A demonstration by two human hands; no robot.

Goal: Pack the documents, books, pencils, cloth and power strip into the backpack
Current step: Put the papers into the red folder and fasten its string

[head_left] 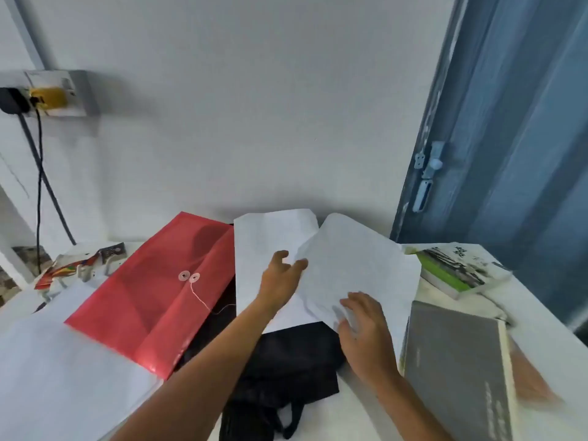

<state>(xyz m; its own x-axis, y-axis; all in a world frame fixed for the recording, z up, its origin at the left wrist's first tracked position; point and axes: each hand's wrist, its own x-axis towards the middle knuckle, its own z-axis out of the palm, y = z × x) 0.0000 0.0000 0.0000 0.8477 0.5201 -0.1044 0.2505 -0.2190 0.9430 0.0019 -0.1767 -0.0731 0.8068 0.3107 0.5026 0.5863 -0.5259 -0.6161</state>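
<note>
From the head camera, both hands are working loose white sheets over the black backpack (286, 370), which lies flat on the white table (541, 329). The left hand (280, 278) pinches the edge of the tilted sheet (356, 265) between thumb and fingers; the right hand (362, 326) rests on that sheet's lower corner with fingers spread, gripping nothing. A second sheet (270, 237) stands behind it. A red string-tie envelope (152, 300) leans across the bag's left side, more white paper (63, 361) lies nearer left, and a grey book (458, 370) and a green-edged book (458, 268) wait on the right. I'd say the papers want squaring together first, edges tapped level, then sliding in flat against the bag's back so nothing creases
</note>
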